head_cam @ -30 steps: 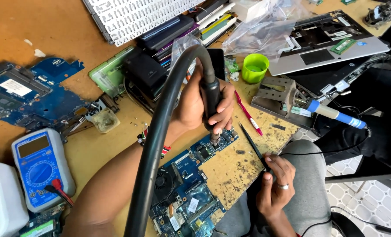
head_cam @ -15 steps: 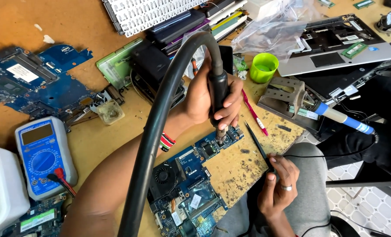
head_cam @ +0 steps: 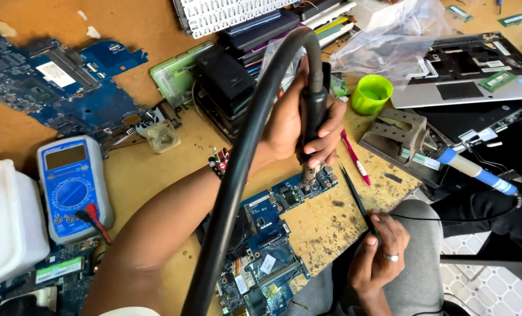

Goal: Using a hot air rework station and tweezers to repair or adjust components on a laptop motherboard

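My left hand (head_cam: 299, 126) grips the black handle of a hot-air wand (head_cam: 315, 108). The wand stands upright, its metal nozzle just above the top corner of a blue circuit board (head_cam: 272, 246) on the wooden bench. A thick black hose (head_cam: 237, 181) runs from the handle down over my forearm. My right hand (head_cam: 378, 257), with a ring on one finger, rests on my knee. It pinches thin black tweezers (head_cam: 354, 196) whose tips point up toward the board's corner, a short way right of the nozzle.
A blue multimeter (head_cam: 71, 187) and a white box (head_cam: 3, 222) lie at the left, another blue board (head_cam: 62, 88) behind them. A green cup (head_cam: 371, 93), red pen (head_cam: 354, 158), blue-handled soldering iron (head_cam: 474, 171) and open laptop shell (head_cam: 477, 76) sit at the right.
The view has drifted, so everything sits a little further right and higher in frame. The nozzle stays over the same board corner, and the right hand keeps the tweezers.
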